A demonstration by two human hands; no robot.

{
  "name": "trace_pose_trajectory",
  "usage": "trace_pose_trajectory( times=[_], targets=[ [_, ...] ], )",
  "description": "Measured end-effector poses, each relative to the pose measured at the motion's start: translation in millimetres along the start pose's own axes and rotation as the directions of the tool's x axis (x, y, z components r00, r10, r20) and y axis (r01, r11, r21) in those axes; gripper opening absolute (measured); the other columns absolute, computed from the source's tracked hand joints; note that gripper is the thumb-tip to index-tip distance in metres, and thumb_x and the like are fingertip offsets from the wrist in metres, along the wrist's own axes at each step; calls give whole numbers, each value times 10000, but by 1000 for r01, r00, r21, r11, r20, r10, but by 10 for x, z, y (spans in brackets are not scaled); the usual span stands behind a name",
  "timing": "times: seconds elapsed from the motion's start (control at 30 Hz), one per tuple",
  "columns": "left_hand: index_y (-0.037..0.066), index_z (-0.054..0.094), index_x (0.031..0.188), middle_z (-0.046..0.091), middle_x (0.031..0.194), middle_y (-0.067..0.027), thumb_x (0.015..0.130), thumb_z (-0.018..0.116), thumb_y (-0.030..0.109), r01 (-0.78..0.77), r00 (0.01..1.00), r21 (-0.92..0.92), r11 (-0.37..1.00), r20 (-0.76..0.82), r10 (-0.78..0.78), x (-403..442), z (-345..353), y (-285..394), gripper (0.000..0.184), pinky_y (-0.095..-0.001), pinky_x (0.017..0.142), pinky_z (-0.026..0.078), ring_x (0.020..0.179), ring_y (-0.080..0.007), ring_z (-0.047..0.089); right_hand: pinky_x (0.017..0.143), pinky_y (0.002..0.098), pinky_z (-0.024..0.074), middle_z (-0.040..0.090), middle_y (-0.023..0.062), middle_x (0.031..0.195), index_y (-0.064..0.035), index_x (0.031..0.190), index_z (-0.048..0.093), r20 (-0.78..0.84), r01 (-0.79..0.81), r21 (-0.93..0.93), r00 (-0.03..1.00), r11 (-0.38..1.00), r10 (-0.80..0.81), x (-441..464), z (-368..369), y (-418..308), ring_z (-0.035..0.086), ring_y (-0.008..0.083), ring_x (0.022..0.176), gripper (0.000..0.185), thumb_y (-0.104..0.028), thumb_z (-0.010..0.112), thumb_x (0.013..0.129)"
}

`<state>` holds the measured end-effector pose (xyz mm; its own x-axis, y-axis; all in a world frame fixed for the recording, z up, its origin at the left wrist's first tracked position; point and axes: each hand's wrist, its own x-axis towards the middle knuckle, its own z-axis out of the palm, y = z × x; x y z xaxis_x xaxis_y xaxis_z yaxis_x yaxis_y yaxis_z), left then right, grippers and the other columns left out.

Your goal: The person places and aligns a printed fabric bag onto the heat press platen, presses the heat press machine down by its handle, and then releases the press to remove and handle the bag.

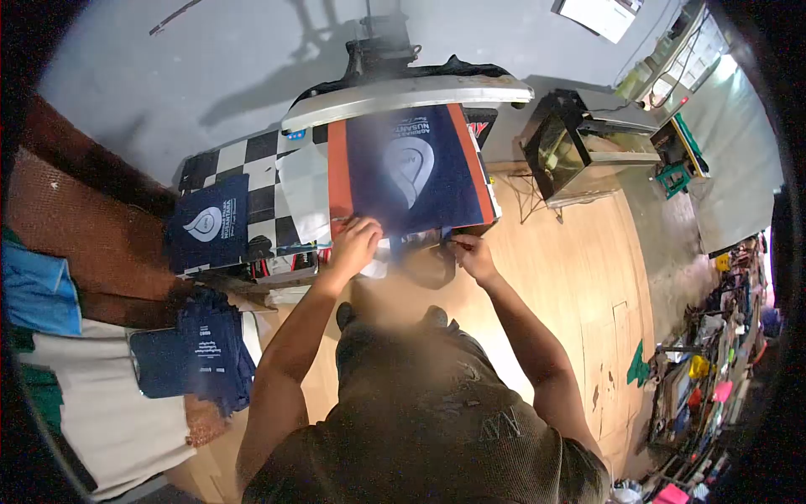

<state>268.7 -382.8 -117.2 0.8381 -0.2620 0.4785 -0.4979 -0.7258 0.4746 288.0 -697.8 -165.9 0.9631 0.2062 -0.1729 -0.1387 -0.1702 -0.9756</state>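
Observation:
A navy fabric bag (407, 172) with a white drop-shaped print lies flat on an orange pad (337, 168) beneath the raised plate of a heat press (407, 94). At the bag's near left corner, my left hand (358, 245) has its fingers bent and closed on the edge. My right hand (473, 256) pinches the near right edge, where a dark strap hangs down. Blur covers part of the space between the hands. A whitish sheet (304, 189) lies left of the pad.
Another printed navy bag (207, 223) rests on the checkered table (262, 160) to the left. Lower left are folded navy fabric pieces (210, 344) and a blue cloth (38, 286). A glass tank (588, 151) stands at right, with a cluttered rack (714, 361) beyond the wooden floor.

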Motion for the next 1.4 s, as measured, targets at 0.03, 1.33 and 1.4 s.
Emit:
trace_pose_trajectory(
  times=[0.03,1.33,1.4],
  targets=[
    [38,653,898,679,997,-90,861,685,63,-7,1000,20,1000,-6,8,4,-5,-2,56,-425,817,524,939,-321,647,538,259,437,635,15,721,34,990,716,-24,-2,9,1000,1000,2,1,2,-18,543,85,588,152,-105,699,931],
    [28,455,1421,562,1393,-145,1050,526,241,342,629,-918,199,67,-774,119,153,-411,434,-435,1047,501,1241,-274,594,1156,455,325,345,125,1616,-73,1562,331,64,-9,637,997,770,-42,785,-442,-335,386,306,1448,756,-582,463,1019],
    [30,594,1273,644,1256,-103,1027,572,187,460,642,-666,587,-207,-738,-303,-175,-692,292,-370,977,512,1138,-235,637,1129,450,353,398,108,1591,-74,1541,375,14,23,498,999,867,-34,585,-769,-443,440,276,1410,650,-485,464,1045]
  ],
)
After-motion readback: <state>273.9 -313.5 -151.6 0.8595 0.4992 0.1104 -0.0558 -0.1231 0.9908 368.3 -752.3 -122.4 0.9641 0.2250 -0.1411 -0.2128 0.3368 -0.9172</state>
